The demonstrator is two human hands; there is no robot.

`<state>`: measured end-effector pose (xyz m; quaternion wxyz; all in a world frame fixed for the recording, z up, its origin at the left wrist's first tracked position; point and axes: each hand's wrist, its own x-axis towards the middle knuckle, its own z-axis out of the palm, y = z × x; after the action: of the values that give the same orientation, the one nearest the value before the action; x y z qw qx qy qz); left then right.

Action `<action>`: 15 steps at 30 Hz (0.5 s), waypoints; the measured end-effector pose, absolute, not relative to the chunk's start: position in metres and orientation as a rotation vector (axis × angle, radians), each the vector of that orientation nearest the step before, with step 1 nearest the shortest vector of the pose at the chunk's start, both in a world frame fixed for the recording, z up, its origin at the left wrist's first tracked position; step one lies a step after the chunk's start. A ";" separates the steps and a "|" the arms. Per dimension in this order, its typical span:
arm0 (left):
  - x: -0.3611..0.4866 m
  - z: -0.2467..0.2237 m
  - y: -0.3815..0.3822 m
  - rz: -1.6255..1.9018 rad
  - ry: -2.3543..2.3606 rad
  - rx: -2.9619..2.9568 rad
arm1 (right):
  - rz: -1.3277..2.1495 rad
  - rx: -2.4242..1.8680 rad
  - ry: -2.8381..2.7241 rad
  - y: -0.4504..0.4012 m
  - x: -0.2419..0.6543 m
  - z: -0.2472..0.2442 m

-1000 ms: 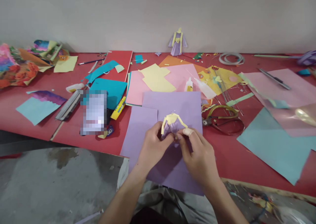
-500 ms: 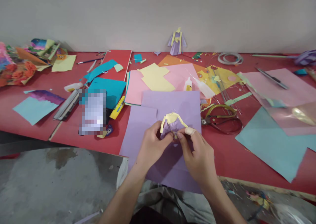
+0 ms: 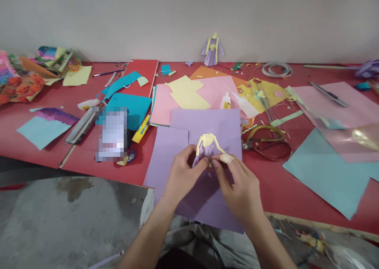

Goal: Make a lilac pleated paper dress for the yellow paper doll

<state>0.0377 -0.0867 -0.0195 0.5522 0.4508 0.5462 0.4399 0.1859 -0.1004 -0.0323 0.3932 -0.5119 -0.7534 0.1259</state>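
A plain grey wall (image 3: 118, 20) backs the red worktop (image 3: 266, 190). Over a flat purple paper sheet (image 3: 207, 202), the small yellow-and-purple paper figure (image 3: 209, 140) sits between the 2 hands, its long axis pointing away from the person, shoulders toward the wall. The left hand (image 3: 183, 172) and right hand (image 3: 238, 178), about equally near, pinch its lower end.

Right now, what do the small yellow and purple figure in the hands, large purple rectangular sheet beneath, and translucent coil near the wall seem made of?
Figure: probably matte paper, given its flat strips and folds. Purple sheet: likely matte paper or card, flat with straight edges. Coil: perhaps smooth plastic tubing or line, pale and translucent.
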 end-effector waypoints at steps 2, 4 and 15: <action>0.038 -0.019 -0.087 1.033 1.314 1.076 | 0.332 -1.282 -1.932 -0.100 0.186 -0.030; 0.039 -0.019 -0.087 1.034 1.319 1.085 | 0.312 -1.280 -1.956 -0.101 0.187 -0.028; 0.037 -0.026 -0.086 1.035 1.246 1.017 | 0.010 -1.328 -2.154 -0.096 0.189 -0.016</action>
<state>0.0374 -0.0864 -0.0264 0.5765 0.4346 0.5323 0.4421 0.1885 -0.0957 -0.0155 0.3010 -0.5004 -0.8118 0.0037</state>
